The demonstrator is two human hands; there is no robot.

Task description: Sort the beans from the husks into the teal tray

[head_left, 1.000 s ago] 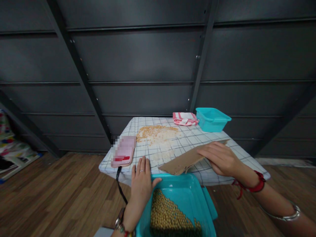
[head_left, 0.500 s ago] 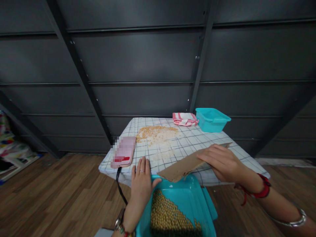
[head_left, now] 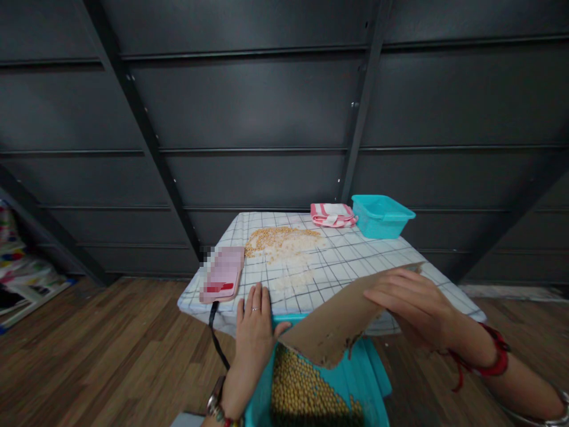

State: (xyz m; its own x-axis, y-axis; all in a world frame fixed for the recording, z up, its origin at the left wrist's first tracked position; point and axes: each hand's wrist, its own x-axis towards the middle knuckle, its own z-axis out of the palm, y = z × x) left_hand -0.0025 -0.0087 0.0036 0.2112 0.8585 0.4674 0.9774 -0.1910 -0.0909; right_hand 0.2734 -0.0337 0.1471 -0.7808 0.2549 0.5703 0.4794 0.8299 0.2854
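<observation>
My left hand (head_left: 253,332) grips the far left rim of a teal tub (head_left: 368,373) held below the table's near edge; yellow beans (head_left: 302,391) fill its bottom. My right hand (head_left: 413,302) holds a torn piece of brown cardboard (head_left: 333,326), tilted so its ragged lower end hangs over the tub. Farther back on the checked tablecloth (head_left: 351,255) lies a spread of yellow beans and pale grains (head_left: 284,243).
A pink device (head_left: 222,274) with a black cord lies at the table's left edge. A second teal tub (head_left: 380,215) and a pink striped cloth (head_left: 332,214) sit at the far side. A dark metal wall stands behind; wooden floor lies around, with colourful items at left.
My right hand has drawn the cardboard off the table toward me and tipped it over the tub. My left hand and the tub have stayed put.
</observation>
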